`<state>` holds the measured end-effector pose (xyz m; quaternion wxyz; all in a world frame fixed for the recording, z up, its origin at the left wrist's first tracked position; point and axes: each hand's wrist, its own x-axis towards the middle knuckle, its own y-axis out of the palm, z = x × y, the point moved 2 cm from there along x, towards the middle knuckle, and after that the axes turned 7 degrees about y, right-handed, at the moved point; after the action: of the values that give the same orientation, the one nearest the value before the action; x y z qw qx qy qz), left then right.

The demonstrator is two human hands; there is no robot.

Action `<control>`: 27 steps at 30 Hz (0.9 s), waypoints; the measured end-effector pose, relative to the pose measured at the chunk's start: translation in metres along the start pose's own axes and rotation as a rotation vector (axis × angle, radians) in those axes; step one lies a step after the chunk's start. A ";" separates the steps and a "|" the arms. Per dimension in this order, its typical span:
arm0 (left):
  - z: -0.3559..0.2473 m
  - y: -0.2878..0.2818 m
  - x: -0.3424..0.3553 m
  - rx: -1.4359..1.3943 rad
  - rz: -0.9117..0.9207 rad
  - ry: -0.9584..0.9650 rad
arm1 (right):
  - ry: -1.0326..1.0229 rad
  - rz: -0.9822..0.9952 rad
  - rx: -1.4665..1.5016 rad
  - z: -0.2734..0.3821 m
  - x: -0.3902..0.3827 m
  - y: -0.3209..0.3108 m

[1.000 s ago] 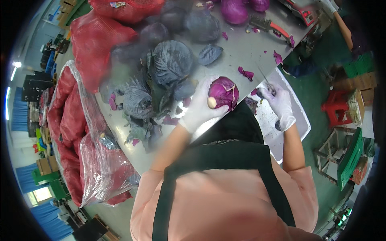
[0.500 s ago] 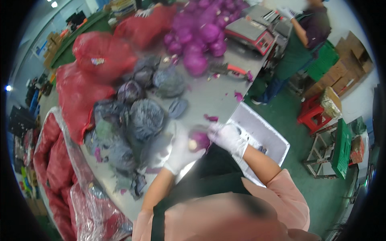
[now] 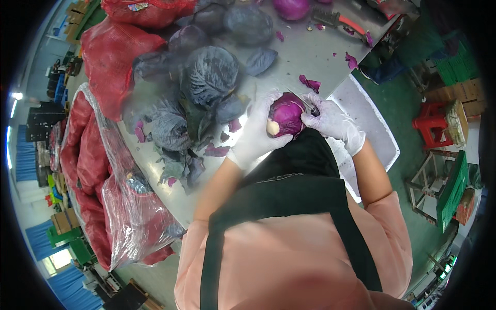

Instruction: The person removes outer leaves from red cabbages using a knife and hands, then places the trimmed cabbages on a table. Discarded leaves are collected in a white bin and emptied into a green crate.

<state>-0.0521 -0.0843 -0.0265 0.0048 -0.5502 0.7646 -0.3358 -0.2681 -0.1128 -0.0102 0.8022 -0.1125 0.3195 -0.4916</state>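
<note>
My left hand (image 3: pixel 258 126), in a white glove, is wrapped round a small red cabbage (image 3: pixel 288 109) from its left side. The bare purple cabbage has its pale cut stem facing left and toward me. On its right, my gloved right hand (image 3: pixel 333 120) is closed round a small knife (image 3: pixel 313 110). Its dark handle end shows at the fingers, and the thin blade lies near the cabbage's upper side; whether it touches is hard to make out. A torn purple leaf piece (image 3: pixel 310 83) lies on the metal table (image 3: pixel 294 57) just beyond the hands.
Several cabbages in dull outer leaves (image 3: pixel 209 75) crowd the table's left, beside red mesh sacks (image 3: pixel 116 62). A red-handled cleaver-like tool (image 3: pixel 343 21) and a peeled cabbage (image 3: pixel 291 7) lie at the far side. A white bin (image 3: pixel 380 121) stands at right. A person's leg (image 3: pixel 395 70) shows beyond.
The view has tipped downward, so the scale and most of the peeled pile have left it. The hands stay around the cabbage, which now shows more fully, with the knife visible.
</note>
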 end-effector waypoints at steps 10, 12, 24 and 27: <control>-0.006 0.004 0.009 0.053 -0.023 0.025 | 0.171 0.285 0.183 -0.002 0.005 -0.017; -0.009 0.004 0.010 0.072 -0.011 0.024 | 0.179 0.325 0.262 -0.008 0.004 -0.018; -0.015 0.012 0.010 0.181 -0.013 -0.035 | 0.174 0.309 0.434 -0.018 0.000 -0.011; -0.016 0.013 0.013 0.199 0.009 -0.029 | 0.111 0.306 0.446 -0.017 -0.001 -0.013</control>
<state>-0.0744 -0.0850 -0.0167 0.0719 -0.5482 0.7298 -0.4021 -0.2879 -0.1164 -0.0165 0.8534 0.1434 0.2601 -0.4284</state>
